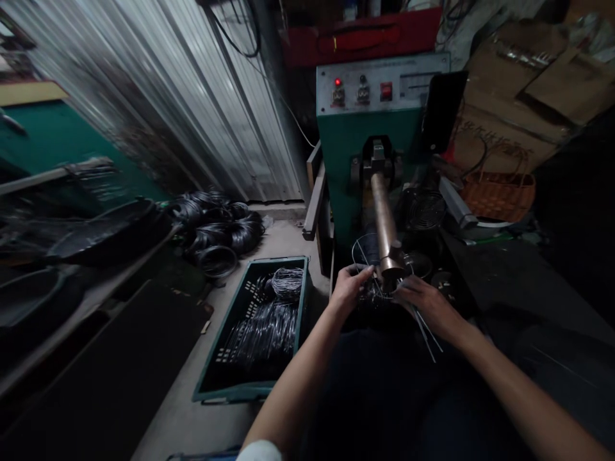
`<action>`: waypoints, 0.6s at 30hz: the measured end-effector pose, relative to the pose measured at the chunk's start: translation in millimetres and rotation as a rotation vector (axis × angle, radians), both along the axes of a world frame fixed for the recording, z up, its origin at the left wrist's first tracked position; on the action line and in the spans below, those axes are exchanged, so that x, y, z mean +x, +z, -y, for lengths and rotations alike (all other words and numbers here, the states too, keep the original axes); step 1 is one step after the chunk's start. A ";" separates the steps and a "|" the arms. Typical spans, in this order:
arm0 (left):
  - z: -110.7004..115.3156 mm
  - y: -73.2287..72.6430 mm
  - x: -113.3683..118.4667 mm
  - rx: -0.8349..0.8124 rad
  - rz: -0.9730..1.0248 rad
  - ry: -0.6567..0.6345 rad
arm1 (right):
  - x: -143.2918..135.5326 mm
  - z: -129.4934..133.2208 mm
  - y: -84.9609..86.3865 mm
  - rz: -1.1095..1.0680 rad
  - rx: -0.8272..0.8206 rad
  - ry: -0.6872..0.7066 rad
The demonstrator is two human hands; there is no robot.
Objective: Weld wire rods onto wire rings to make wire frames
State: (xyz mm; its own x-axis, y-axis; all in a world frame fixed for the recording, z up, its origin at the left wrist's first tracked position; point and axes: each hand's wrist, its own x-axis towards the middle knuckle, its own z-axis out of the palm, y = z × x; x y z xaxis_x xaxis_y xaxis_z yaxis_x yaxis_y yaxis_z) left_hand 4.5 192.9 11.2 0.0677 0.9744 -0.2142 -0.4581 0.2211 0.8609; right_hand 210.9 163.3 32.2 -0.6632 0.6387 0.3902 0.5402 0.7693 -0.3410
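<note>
A green machine [343,141] with a lit red lamp stands in front of me. Its copper-coloured arm [384,221] reaches out between my hands. On the left of the arm's end, my left hand [350,288] is closed on a thin wire ring [356,251], whose curve rises beside the arm. My right hand [425,304] is closed on the other side, with thin metal wires [426,334] trailing down from its fingers. The wires meet close to the arm's tip. Exactly how they touch it is hidden by the fingers and the dark.
A green crate [204,371] with bundled wire pieces stands on the floor to the left. Behind it lie black wire coils [221,224]. A wicker basket [502,195] and cardboard boxes [509,109] are at the right. A dark phone [442,112] leans against the machine.
</note>
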 end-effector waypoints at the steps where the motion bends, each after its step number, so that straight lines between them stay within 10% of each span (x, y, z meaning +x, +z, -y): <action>1: -2.5 -1.2 0.2 -0.007 -0.004 -0.019 | 0.1 0.0 -0.1 0.005 0.006 0.003; 18: -26.1 -18.3 3.6 0.012 -0.051 -0.135 | 6.5 -14.4 4.1 -0.023 -0.037 -0.034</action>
State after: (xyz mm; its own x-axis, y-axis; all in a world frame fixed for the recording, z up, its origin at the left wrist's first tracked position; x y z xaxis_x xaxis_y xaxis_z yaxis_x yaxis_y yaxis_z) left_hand 8.0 219.0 -7.1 0.1880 0.9597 -0.2090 -0.3808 0.2674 0.8851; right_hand 217.4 177.7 36.3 -0.6319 0.6751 0.3808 0.5574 0.7372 -0.3819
